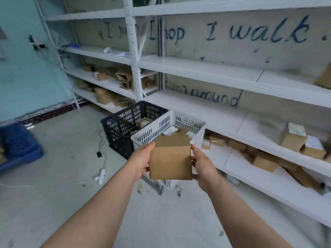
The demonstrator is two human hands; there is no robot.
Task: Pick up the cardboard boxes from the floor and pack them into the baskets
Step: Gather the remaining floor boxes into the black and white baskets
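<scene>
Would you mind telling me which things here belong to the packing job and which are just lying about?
Job: cardboard box, gripped by left hand and right hand; white basket; black basket.
Lying about: blue crate; white plug; shelf boxes.

We've got a grey concrete floor point(71, 158) here, with a black basket point(114, 126) and a white basket point(152, 129) standing on it side by side, touching, right in front of the white shelves point(215, 72). Off to the left a blue crate point(19, 145) sits on the floor too, plus a white plug block point(101, 176) on a cord and a few cardboard scraps point(139, 189). The lower shelves carry loose brown boxes point(293, 138), some with white labels.
</scene>
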